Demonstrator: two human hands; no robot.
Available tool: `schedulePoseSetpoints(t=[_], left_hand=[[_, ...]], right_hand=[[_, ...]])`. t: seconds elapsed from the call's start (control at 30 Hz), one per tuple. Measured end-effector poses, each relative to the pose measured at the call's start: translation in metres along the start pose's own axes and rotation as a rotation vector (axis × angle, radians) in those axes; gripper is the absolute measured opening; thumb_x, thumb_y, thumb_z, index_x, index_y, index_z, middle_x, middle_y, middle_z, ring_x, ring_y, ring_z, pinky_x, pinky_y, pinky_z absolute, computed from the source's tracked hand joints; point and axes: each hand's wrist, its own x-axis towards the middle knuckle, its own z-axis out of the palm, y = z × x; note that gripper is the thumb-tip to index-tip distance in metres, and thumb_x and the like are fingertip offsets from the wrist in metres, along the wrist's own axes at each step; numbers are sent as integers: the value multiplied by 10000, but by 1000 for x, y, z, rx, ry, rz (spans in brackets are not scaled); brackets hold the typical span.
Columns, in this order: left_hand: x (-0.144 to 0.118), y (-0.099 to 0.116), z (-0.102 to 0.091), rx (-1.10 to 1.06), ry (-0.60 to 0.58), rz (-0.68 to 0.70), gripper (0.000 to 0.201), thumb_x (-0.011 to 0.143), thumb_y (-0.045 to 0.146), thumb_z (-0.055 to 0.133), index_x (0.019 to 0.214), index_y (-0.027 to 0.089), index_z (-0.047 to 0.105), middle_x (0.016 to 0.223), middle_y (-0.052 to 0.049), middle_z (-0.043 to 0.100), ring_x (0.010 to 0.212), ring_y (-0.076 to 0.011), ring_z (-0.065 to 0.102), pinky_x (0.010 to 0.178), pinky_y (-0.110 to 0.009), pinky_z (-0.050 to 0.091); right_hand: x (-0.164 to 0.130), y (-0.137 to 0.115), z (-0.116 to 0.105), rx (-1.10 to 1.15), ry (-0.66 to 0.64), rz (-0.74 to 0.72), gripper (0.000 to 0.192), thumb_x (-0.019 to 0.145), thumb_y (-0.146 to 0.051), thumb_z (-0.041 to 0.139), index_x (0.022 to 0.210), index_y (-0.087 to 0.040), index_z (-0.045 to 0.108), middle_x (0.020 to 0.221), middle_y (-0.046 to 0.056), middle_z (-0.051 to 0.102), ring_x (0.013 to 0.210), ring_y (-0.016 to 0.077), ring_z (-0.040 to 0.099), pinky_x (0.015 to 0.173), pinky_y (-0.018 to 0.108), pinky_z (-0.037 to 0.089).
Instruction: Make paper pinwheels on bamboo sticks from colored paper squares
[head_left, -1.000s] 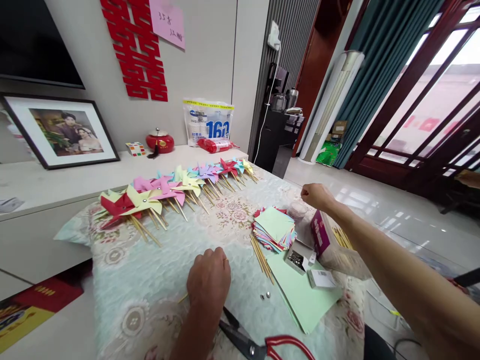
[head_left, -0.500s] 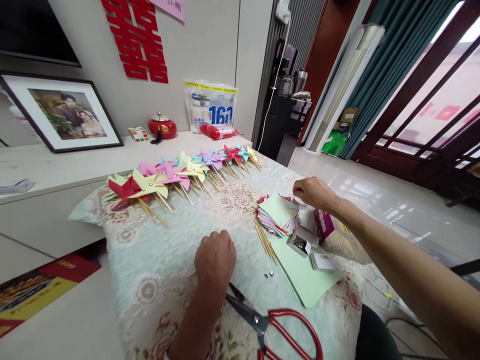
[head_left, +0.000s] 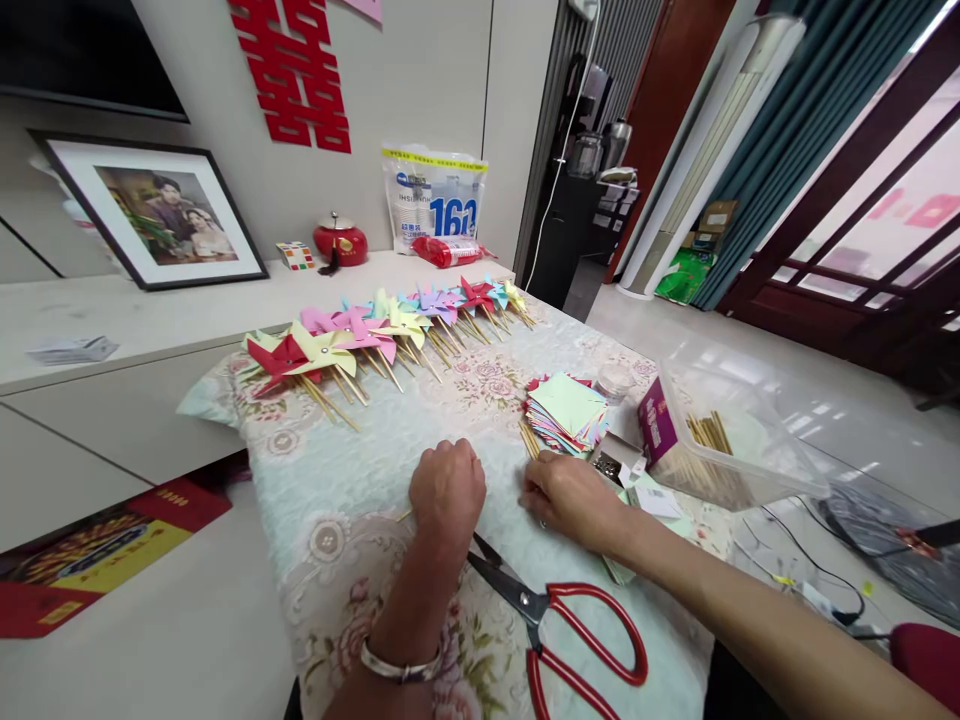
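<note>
My left hand point(head_left: 448, 492) is closed in a fist on the flowered tablecloth, and the thin end of a wooden stick point(head_left: 404, 516) pokes out at its left side. My right hand point(head_left: 574, 497) rests to the right of it, fingers curled downward; whatever they may hold is hidden. Just beyond the right fingers lie several wooden sticks point(head_left: 529, 440) and a stack of coloured paper squares point(head_left: 567, 408). A small open box of metal fasteners point(head_left: 609, 466) stands beside the right hand. Between my forearms lie red-handled scissors point(head_left: 533, 605), blades partly apart.
Finished paper pinwheels point(head_left: 360, 335) lie in a row along the table's far left side. A clear plastic bin point(head_left: 757, 465) holding sticks stands at the right edge. A small white box point(head_left: 656, 500) and green paper lie by my right wrist. A white cabinet point(head_left: 150, 330) borders the table.
My right hand has come down leftward and nearer, from beyond the paper stack to beside the sticks. My left hand stays closed on the stick. The view has shifted slightly.
</note>
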Motion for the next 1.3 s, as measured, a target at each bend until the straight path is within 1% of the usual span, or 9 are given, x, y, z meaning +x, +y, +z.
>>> schedulePoseSetpoints(t=[0.13,0.27,0.43,0.53,0.67,0.8,0.9,1.0,1.3], left_hand=[[1,1,-1,-1,-7,2,251,939,225,468,958,178,714,935,-107,709,967,-280,653,745,-339,437],[2,0,0,-3,-2,15,258,940,228,461,959,183,714,932,-108,706,970,-283,650,744,-341,434],[2,0,0,2,-17,8,261,944,234,454,941,196,712,931,-99,703,959,-269,648,726,-333,426],[2,1,-1,-7,-29,4,267,946,233,449,913,207,712,933,-88,705,938,-256,650,714,-330,420],[2,4,0,-19,-25,9,273,951,228,446,928,204,716,959,-92,706,941,-250,650,725,-329,421],[2,5,2,-40,-29,14,269,933,168,455,956,181,723,990,-98,704,976,-243,647,774,-320,431],[2,6,4,-67,-30,16,269,918,132,467,977,182,725,1000,-90,703,996,-240,640,804,-313,434],[3,5,5,-92,-30,19,272,928,127,465,1005,191,718,1018,-81,703,1017,-238,631,830,-311,432],[7,-8,5,-52,5,-71,292,961,136,419,1107,183,667,1061,-101,674,1006,-255,642,798,-328,444]], right_hand=[[10,-4,4,-44,-57,32,180,876,-188,584,986,-126,712,1085,161,724,936,242,698,721,277,453],[17,-12,3,-95,-119,17,227,859,-169,545,944,-115,748,1016,177,764,927,266,724,729,291,480],[13,-14,-18,-179,-100,14,202,812,-234,614,889,-119,762,955,177,779,873,283,738,698,291,495],[10,15,-49,-248,57,152,264,906,-204,511,1058,-116,709,1039,180,757,942,262,721,764,289,493],[19,82,-93,-361,242,442,333,938,-116,413,1161,-29,644,1078,282,700,980,328,698,757,343,485],[32,129,-109,-389,246,550,288,866,-16,473,1014,-55,717,1036,259,710,981,336,702,747,339,478],[33,131,-107,-381,276,530,256,875,-33,493,969,-73,728,1027,236,717,953,317,705,716,320,458],[27,113,-98,-345,354,458,245,932,-129,478,1012,-93,706,1038,208,715,919,300,696,673,308,418],[13,58,-37,-36,437,289,214,928,-154,466,895,-161,677,929,92,737,824,198,665,657,255,374]])
